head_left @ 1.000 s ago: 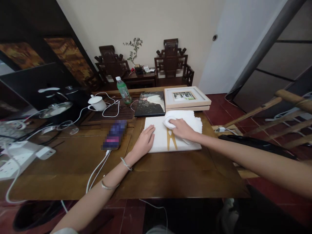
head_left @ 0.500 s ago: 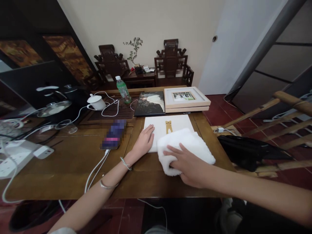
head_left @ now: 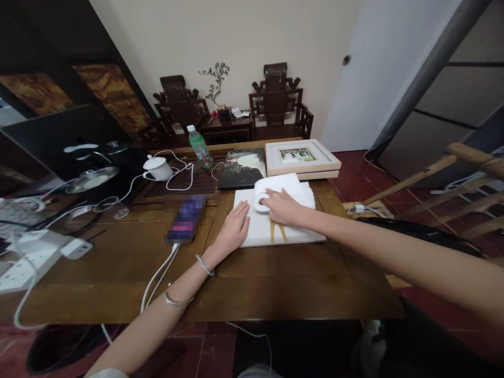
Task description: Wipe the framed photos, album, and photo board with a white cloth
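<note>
A white board (head_left: 255, 234) with a tan animal figure lies flat on the wooden table; only the figure's legs (head_left: 277, 231) show below the cloth. My left hand (head_left: 235, 227) rests flat on the board's left edge, fingers stretched out. Across the board's upper part lies a fluffy white towel (head_left: 301, 191), folded over. My right hand (head_left: 280, 205) presses on the towel, its fingers bent into the fold; the fingertips are partly hidden.
Behind the board lie a dark picture panel (head_left: 243, 168) and stacked pale frames (head_left: 301, 159). To the left are a phone (head_left: 187, 219) on a cable, a lidded white cup (head_left: 157, 168), a green bottle (head_left: 200, 147), a clear plastic cup (head_left: 114, 208) and a power strip (head_left: 33, 257).
My right hand has moved the towel away from me, up the board, baring the figure's legs and the lower right of the board. My left hand has stayed in place.
</note>
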### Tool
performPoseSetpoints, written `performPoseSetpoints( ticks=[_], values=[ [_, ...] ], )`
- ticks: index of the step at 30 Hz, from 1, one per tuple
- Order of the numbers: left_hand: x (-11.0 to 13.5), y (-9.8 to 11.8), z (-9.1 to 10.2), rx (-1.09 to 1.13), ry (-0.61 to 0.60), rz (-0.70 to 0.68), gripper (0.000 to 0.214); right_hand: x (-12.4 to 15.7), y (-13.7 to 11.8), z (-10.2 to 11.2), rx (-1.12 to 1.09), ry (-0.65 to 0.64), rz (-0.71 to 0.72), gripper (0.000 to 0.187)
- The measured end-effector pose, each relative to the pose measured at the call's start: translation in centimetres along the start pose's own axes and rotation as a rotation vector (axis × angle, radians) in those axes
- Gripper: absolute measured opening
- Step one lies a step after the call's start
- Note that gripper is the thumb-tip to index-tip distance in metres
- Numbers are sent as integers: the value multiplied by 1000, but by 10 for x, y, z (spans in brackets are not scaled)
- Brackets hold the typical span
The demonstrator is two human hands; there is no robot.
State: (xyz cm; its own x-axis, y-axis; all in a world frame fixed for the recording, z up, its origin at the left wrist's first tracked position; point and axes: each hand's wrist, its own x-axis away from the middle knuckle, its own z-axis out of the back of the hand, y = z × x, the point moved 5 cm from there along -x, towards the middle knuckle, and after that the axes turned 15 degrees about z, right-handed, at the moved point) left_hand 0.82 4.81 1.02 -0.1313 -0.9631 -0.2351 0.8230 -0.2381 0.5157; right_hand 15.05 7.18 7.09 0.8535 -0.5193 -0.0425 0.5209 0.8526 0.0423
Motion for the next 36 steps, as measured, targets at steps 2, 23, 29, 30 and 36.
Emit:
performPoseSetpoints(
  ticks=[2,23,29,30,36],
  values=[
    [0,0,0,5,6,-5,42,-3,-4,-3,36,1,17,44],
    [-1,1,0,1,11,6,42,45,-64,9,-132,-76,90,36],
    [-3,3,10,267,24,115,43,-6,-21,6,-21,-26,17,42],
    [-3,4,14,345,47,148,44,-11,-20,6,-18,-30,14,42],
    [-2,4,31,568,175,258,49,-9,-53,2,-82,-20,268,37]
  ],
)
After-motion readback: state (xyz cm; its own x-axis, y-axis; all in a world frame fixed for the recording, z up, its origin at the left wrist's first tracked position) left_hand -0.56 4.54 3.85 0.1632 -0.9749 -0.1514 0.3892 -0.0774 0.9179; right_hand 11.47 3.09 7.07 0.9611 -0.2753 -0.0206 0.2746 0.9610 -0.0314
